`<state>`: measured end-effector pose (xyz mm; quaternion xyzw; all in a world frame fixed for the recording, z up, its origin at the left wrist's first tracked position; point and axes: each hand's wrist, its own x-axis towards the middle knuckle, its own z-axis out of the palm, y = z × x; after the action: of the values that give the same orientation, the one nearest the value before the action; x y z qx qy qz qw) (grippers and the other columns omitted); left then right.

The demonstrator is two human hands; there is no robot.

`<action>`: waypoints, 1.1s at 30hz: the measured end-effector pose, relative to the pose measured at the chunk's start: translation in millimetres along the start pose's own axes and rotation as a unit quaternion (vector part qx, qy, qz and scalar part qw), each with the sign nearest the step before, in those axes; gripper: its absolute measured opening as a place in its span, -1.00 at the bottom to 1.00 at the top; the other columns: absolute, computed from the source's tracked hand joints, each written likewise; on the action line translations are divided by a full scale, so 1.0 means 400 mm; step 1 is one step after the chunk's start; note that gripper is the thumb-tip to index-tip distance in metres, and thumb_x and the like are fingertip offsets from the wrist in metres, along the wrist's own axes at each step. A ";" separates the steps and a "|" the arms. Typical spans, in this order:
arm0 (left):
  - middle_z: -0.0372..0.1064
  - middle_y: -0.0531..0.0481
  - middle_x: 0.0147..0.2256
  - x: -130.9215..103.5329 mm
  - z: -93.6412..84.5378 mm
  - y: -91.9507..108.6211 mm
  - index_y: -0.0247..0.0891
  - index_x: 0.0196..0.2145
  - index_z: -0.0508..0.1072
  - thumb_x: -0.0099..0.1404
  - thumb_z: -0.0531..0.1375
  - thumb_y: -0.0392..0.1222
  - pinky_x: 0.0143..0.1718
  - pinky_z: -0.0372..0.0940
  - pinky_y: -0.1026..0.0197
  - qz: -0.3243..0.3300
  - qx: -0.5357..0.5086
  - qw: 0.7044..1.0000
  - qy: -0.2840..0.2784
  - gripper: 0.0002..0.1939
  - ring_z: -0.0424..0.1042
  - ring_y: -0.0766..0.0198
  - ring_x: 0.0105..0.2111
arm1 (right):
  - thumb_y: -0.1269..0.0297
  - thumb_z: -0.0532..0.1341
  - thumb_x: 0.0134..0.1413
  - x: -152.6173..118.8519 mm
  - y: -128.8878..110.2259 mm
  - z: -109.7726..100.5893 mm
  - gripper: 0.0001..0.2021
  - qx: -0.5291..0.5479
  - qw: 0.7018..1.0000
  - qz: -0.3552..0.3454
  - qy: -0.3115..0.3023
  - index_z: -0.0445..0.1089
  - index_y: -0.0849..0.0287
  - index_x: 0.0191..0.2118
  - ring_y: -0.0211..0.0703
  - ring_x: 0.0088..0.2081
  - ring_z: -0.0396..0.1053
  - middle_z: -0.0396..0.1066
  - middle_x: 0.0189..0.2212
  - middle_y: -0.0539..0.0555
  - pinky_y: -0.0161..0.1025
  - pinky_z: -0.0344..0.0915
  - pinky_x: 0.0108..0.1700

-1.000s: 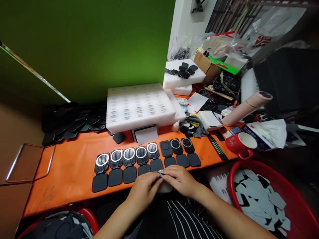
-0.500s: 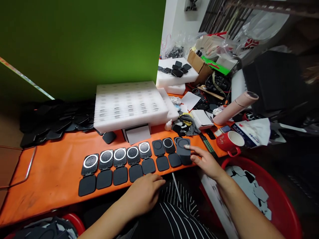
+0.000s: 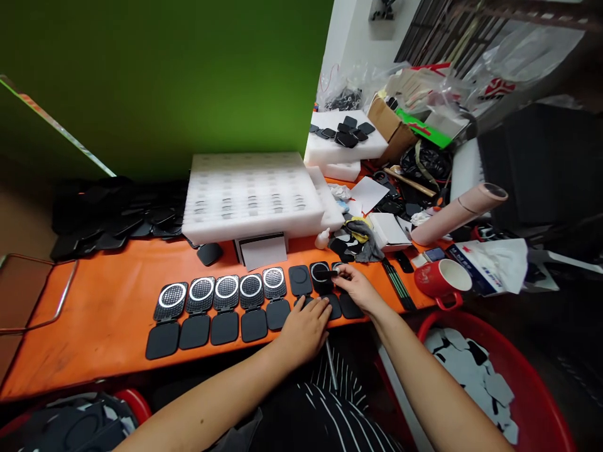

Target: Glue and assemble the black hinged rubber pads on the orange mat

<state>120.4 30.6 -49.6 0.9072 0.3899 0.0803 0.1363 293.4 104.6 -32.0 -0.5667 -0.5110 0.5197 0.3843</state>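
Observation:
A row of hinged black folding pads (image 3: 225, 301), most with a silver ring on a meshed upper half, lies along the front of the orange table. My right hand (image 3: 357, 290) pinches a thin dark square pad (image 3: 325, 275), tilted nearly edge-on above the ringed half of the second unit from the right. Partly behind these fingers is the rightmost unit (image 3: 351, 307). My left hand (image 3: 306, 326) lies palm down with fingers stretched over the lower flaps nearby. The unit just left of the tilted pad has a plain dark upper half (image 3: 299, 280) with a faint circle.
Behind the row stands a white foam block (image 3: 254, 194). Black pieces (image 3: 103, 216) are heaped at left. A red mug (image 3: 436, 282), pink bottle (image 3: 456, 213) and green-striped sticks (image 3: 398, 285) are at right. Below right is a red basin (image 3: 541, 389) of pale cut sheets.
My right hand has moved left, and the pad it holds has tilted from facing up to nearly edge-on. My left hand has come forward and right onto the lower flaps.

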 end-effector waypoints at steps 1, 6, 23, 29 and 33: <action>0.12 -0.14 0.19 -0.002 0.001 0.001 -0.28 0.17 0.15 0.31 0.03 -0.03 0.16 -0.05 -0.08 -0.004 -0.001 1.000 0.002 -0.47 0.15 0.07 0.13 | 0.07 0.29 -0.22 0.007 0.009 0.001 -0.71 -0.006 1.000 0.000 -0.002 0.32 0.16 -0.41 -0.19 -0.35 0.30 0.33 -0.42 -0.01 -0.21 0.25 -0.22; 0.11 -0.11 0.20 -0.005 0.001 0.002 -0.26 0.18 0.13 0.31 0.03 -0.03 0.16 -0.06 -0.06 -0.010 -0.001 1.000 -0.001 -0.48 0.13 0.10 0.15 | 0.11 0.23 -0.14 0.035 0.047 -0.002 -0.77 -0.070 0.997 -0.021 -0.027 0.29 0.17 -0.42 -0.25 -0.46 0.20 0.22 -0.53 -0.08 -0.28 0.17 -0.35; 0.11 -0.08 0.20 -0.005 -0.002 0.001 -0.24 0.17 0.15 0.33 0.00 -0.06 0.17 -0.08 -0.04 -0.019 -0.012 1.000 0.003 -0.51 0.13 0.13 0.14 | 0.18 0.14 -0.01 0.041 0.064 -0.007 -0.84 -0.150 0.985 -0.059 -0.052 0.32 0.16 -0.35 -0.19 -0.39 0.25 0.30 -0.46 -0.03 -0.24 0.18 -0.28; 0.11 -0.11 0.20 -0.003 -0.005 0.005 -0.25 0.18 0.14 0.31 0.03 -0.06 0.17 -0.07 -0.05 -0.020 -0.004 1.000 -0.007 -0.48 0.12 0.10 0.15 | 0.17 0.15 -0.02 0.036 0.071 -0.001 -0.84 -0.173 0.983 -0.056 -0.024 0.31 0.15 -0.38 -0.20 -0.43 0.24 0.28 -0.51 -0.05 -0.25 0.18 -0.32; 0.11 -0.11 0.20 -0.002 -0.005 0.005 -0.26 0.17 0.16 0.29 0.04 -0.07 0.17 -0.08 -0.06 -0.021 -0.013 1.000 -0.006 -0.48 0.13 0.09 0.14 | 0.17 0.14 -0.02 0.033 0.068 0.005 -0.85 -0.176 0.983 -0.051 -0.017 0.30 0.14 -0.39 -0.20 -0.45 0.23 0.27 -0.52 -0.05 -0.25 0.18 -0.33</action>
<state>120.7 29.0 -47.0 0.8971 0.4073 0.0772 0.1524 295.5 112.3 -61.1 -0.5898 -0.6295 0.4104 0.2957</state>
